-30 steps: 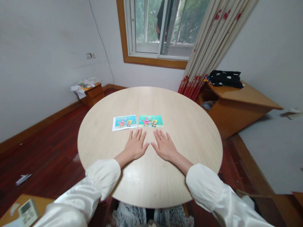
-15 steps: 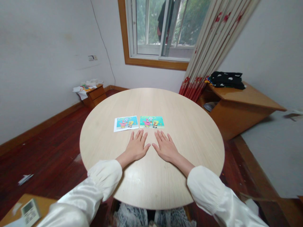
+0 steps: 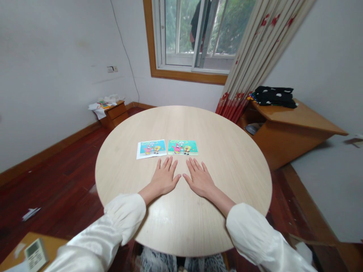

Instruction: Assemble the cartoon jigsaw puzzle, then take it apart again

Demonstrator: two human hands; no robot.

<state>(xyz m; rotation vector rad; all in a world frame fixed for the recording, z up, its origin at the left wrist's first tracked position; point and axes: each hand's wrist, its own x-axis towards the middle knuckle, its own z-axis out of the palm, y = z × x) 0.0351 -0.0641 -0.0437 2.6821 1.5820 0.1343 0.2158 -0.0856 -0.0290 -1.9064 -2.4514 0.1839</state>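
Observation:
My left hand (image 3: 164,177) lies flat on the pale round table (image 3: 181,226), palm down with the fingers spread. Beside it, my right hand (image 3: 199,178) rests the same way, and a small gap separates the two thumbs. Just beyond the left fingertips is a cartoon picture on paper (image 3: 152,149) with a white margin on its left side. A second, brighter cartoon picture (image 3: 183,147) of the same scene lies to its right, past the right fingertips. Both pictures lie flat, and neither hand touches them.
A small wooden cabinet (image 3: 117,115) with papers stands at the back left. To the right is a tilted-looking wooden cabinet (image 3: 300,132) bearing folded black cloth (image 3: 274,96). A calculator-like device (image 3: 36,255) sits at lower left. Behind the table hang curtains (image 3: 249,60) by a window.
The view has shifted very slightly. My hands and both pictures stay in place on the table.

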